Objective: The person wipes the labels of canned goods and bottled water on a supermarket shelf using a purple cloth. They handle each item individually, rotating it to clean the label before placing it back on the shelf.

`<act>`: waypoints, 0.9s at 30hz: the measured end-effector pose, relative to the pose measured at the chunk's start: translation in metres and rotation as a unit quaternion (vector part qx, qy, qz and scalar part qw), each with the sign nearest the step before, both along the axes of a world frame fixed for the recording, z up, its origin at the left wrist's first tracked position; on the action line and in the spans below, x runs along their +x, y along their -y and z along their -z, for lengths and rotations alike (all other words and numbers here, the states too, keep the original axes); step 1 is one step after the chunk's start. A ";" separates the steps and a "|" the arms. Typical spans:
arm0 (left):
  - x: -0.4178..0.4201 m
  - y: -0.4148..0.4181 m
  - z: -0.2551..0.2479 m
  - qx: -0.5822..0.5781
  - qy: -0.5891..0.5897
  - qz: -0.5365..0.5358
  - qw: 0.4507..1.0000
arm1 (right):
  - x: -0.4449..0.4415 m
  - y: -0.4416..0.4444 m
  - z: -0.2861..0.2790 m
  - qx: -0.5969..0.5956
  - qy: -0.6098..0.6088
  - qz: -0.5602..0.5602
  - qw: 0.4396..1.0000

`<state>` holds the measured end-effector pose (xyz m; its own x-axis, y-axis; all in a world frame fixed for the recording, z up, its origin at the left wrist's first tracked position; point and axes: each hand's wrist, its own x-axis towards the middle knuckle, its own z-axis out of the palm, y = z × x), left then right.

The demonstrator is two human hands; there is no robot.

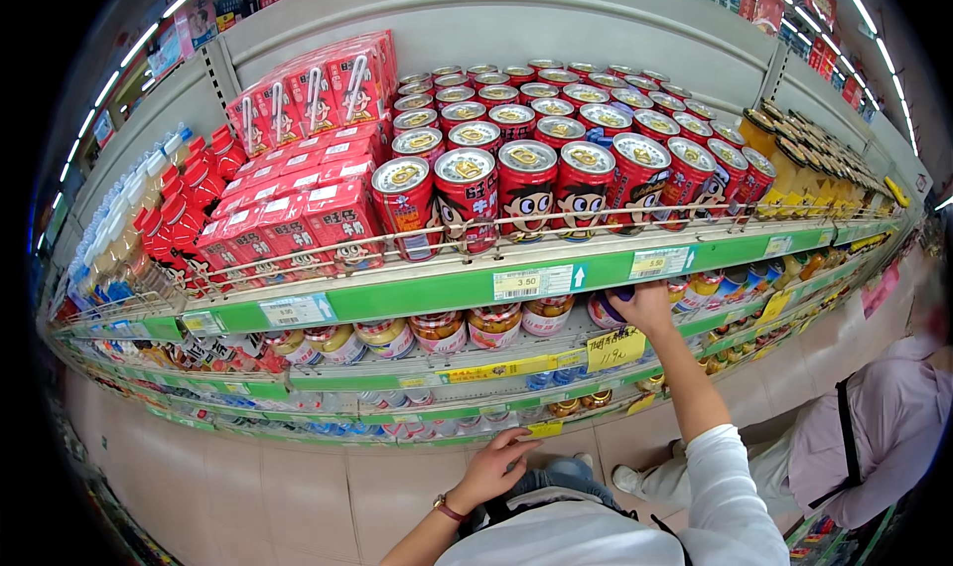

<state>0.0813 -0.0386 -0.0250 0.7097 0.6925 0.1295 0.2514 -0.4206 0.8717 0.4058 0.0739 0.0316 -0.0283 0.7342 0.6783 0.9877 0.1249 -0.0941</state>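
Note:
My right hand (642,305) reaches under the top shelf's green edge, onto the second shelf, with its fingers at the purple lid of a glass jar (604,313). The shelf edge hides part of the hand. To the left of that jar stand jars with checked lids (495,326). Just below hangs a yellow handwritten price card (615,350). My left hand (497,468), with a watch on its wrist, hangs before my body, its fingers apart and holding nothing.
Red drink cans (527,186) fill the top shelf beside red drink cartons (342,220), behind a wire rail. Bottles (119,223) stand far left, jars of yellow fruit (804,171) at right. Another person in a light top (867,432) stands close on my right. Lower shelves hold bottles.

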 end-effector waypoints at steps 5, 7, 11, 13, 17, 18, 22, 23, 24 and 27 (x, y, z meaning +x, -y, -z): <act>0.017 -0.009 0.000 -0.127 0.118 0.057 0.983 | -0.005 0.022 -0.026 -0.034 -0.009 -0.009 0.999; 0.028 -0.014 0.002 -0.246 0.191 0.059 0.948 | -0.017 0.043 -0.047 -0.016 0.031 0.008 0.999; 0.065 -0.039 0.010 -0.496 0.307 0.054 0.810 | -0.044 0.084 -0.085 -0.054 -0.039 -0.047 0.997; 0.078 -0.047 0.022 -0.571 0.353 0.079 0.737 | -0.054 0.103 -0.095 -0.095 -0.119 -0.110 0.982; 0.078 -0.035 0.037 -0.703 0.360 0.165 0.590 | -0.069 0.126 -0.100 -0.216 -0.226 -0.237 0.920; 0.076 -0.032 0.043 -0.703 0.347 0.172 0.597 | -0.074 0.129 -0.098 -0.237 -0.231 -0.245 0.911; 0.065 -0.025 0.043 -0.723 0.334 0.213 0.566 | -0.084 0.130 -0.083 -0.256 -0.269 -0.244 0.896; 0.063 -0.022 0.032 -0.724 0.354 0.251 0.535 | -0.085 0.130 -0.078 -0.250 -0.276 -0.238 0.897; 0.061 -0.021 0.025 -0.735 0.341 0.199 0.552 | -0.088 0.129 -0.076 -0.244 -0.280 -0.234 0.899; 0.051 -0.016 0.007 -0.757 0.334 0.129 0.547 | -0.099 0.129 -0.074 -0.234 -0.255 -0.238 0.908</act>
<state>0.1321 -0.0227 -0.0319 0.9534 0.2540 -0.1628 -0.2341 0.9632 0.1317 0.3071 -0.0553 0.1060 -0.1866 0.9324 0.3096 0.6457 0.3539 -0.6767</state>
